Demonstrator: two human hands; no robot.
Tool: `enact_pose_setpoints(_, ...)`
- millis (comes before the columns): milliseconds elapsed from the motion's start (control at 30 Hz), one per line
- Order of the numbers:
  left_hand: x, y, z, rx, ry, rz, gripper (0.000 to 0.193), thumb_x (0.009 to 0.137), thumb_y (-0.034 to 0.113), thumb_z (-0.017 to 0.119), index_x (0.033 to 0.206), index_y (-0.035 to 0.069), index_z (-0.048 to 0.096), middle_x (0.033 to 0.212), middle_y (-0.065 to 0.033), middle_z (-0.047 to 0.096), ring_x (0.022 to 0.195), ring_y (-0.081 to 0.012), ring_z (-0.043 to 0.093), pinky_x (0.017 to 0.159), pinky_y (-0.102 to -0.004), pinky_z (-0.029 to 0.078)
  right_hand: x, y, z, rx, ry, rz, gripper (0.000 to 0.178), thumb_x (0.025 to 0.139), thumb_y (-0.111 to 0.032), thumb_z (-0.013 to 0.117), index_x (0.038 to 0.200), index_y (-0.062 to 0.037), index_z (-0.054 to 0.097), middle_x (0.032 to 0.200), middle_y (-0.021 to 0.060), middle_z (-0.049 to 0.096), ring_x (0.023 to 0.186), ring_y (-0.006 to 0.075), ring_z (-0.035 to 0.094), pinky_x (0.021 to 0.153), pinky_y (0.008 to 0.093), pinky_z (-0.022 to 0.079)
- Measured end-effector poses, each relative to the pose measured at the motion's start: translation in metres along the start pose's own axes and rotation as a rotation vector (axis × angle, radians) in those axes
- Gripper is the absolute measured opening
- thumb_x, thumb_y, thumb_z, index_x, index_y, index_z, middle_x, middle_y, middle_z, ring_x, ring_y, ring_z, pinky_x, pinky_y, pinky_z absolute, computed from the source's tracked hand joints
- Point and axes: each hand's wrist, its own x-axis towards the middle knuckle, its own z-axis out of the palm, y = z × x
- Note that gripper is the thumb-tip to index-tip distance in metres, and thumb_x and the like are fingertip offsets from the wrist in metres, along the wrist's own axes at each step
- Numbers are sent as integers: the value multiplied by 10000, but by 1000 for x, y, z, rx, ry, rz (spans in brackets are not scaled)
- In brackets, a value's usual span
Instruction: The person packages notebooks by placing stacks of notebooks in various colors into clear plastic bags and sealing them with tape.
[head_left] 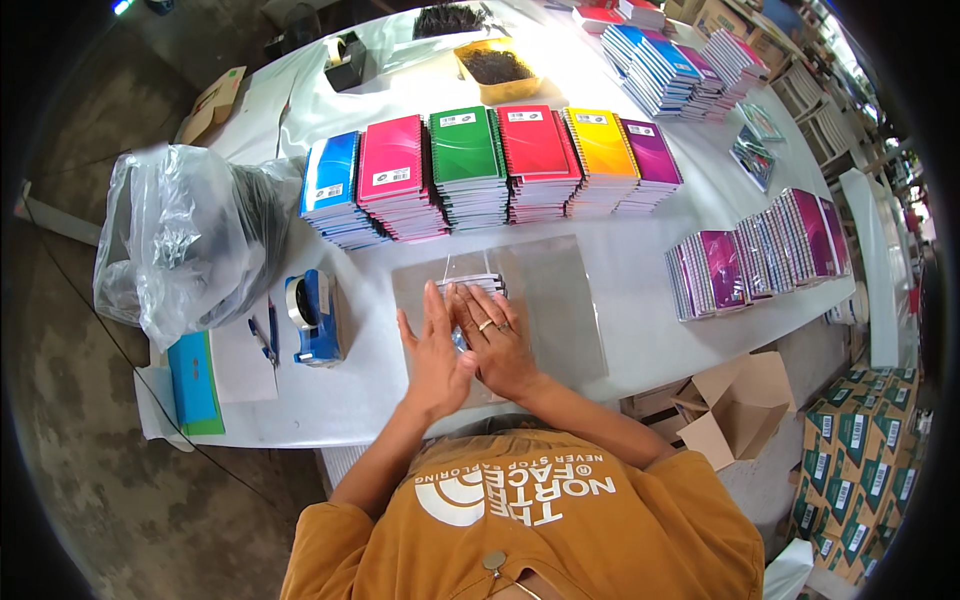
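At the table (335,405), we are resting our left hand (437,355) and right hand (503,350), each grip unclenched, on a half-hidden white-edged bundle (484,283) lying over a greyish sheet (565,310). Uneven pressure could be skewing the bundle; a sliding palm could be creasing the sheet. White lettering (460,500) is crossing our brown shirt (660,530), while small printed labels (394,176) are marking the stacked notebooks (465,150).

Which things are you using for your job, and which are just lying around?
Probably for the job:
bundle by the left hand and right hand
clear plastic sheet
coloured notebook stacks
blue tape dispenser

Probably just lying about:
open cardboard box
black tape dispenser
green-and-brown boxes
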Motion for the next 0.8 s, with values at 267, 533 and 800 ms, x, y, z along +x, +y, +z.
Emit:
enact_pose_setpoints(267, 80, -36, -23, -240, -78, -176, 420, 810, 231, 691, 1156, 15, 593, 1101, -165, 621, 982, -263, 592, 888, -346, 400, 9, 9, -1, -44, 35, -129, 403, 847, -117, 482, 1233, -22, 549, 1322, 114, 503, 1275, 220, 418, 1048, 390, 291)
enact_pose_setpoints(533, 41, -11, 0, -32, 160, 131, 181, 834, 108, 637, 1006, 68, 676, 1071, -100, 661, 1070, -250, 599, 974, -411, 403, -1, 13, 23, 356, 428, -51, 415, 801, -26, 579, 1208, -30, 502, 1242, 159, 518, 1216, 265, 445, 993, 406, 375)
enact_pose_setpoints(800, -12, 5, -9, 106, 120, 86, 231, 822, 123, 641, 1051, 99, 664, 1088, -70, 657, 1027, -205, 605, 1028, -459, 297, 3, 20, 8, 417, 298, -21, 319, 727, 54, 640, 1021, -54, 577, 1065, 98, 628, 1059, 257, 576, 903, 352, 444)
